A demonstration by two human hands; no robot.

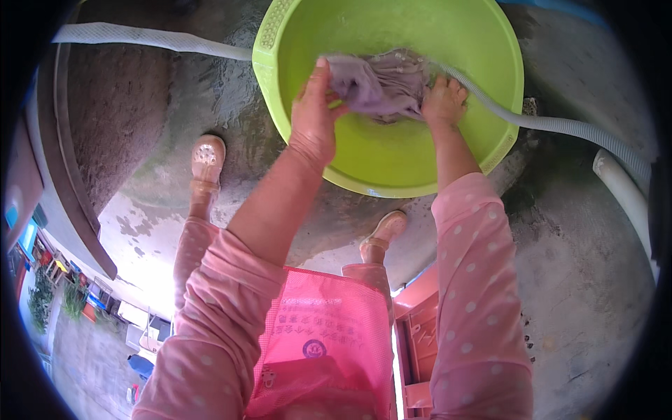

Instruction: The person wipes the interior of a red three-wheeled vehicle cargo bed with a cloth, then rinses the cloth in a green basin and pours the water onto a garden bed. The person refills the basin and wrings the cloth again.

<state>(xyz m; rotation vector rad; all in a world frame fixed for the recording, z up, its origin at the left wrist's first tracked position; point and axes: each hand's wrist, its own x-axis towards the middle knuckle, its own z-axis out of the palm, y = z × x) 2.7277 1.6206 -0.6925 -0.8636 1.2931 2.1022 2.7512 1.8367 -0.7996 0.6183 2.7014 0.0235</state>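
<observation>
A wet greyish-purple cloth (381,84) lies bunched in a large lime-green basin (392,190) with water in it. At the cloth's left end, my left hand (314,119) holds the loose edge between thumb and fingers; motion smears this end a little. My right hand (444,103) is closed on the right end of the cloth, its fingers bent and partly wet. Close beside those fingers, a grey corrugated hose (490,103) comes in over the basin's right rim, its end near the cloth.
A pale hose (150,36) runs off to the left of the basin. To the right lies a white pipe (623,189). Below me are a pink mesh apron (315,308) and an orange-red plastic piece (418,336). My shoes (208,159) stand on wet concrete (294,238).
</observation>
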